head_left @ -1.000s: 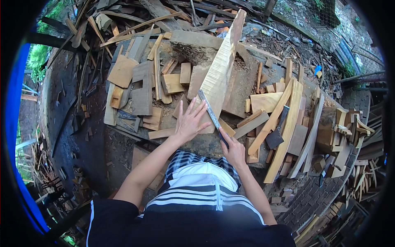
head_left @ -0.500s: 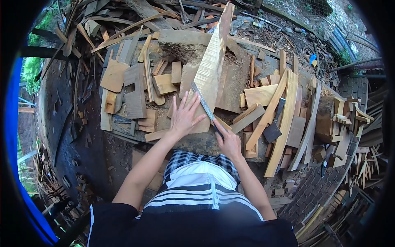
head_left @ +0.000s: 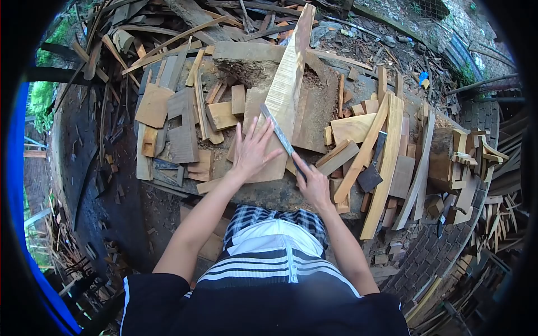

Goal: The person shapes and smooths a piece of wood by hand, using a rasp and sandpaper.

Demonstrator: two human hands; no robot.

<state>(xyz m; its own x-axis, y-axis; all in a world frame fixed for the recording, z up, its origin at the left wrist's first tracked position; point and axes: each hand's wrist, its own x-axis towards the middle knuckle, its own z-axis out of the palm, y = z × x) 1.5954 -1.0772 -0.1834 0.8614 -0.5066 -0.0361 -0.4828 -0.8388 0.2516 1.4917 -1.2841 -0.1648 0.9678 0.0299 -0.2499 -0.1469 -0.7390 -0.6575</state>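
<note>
A long pale board [head_left: 283,89] with a pointed far end reaches away from me over the work surface, its wide near end in front of my body. My left hand [head_left: 253,150] lies spread on the near part of this board, fingertips beside a narrow metal tool [head_left: 277,131]. The tool lies slanted across the board. Its dark handle is wrapped in the fingers of my right hand [head_left: 314,186], just right of the board's near end. Whether the tool is a file or a blade I cannot tell.
Wood blocks [head_left: 182,129] lie on the left of the bench. Long strips [head_left: 386,168] and a dark hatchet-like tool [head_left: 371,176] lie on the right. A thick slab [head_left: 246,51] stands behind the board, with scrap wood [head_left: 162,33] heaped beyond.
My right hand and the tool have shifted slightly to the right. My left hand remains spread on the board in nearly the same place.
</note>
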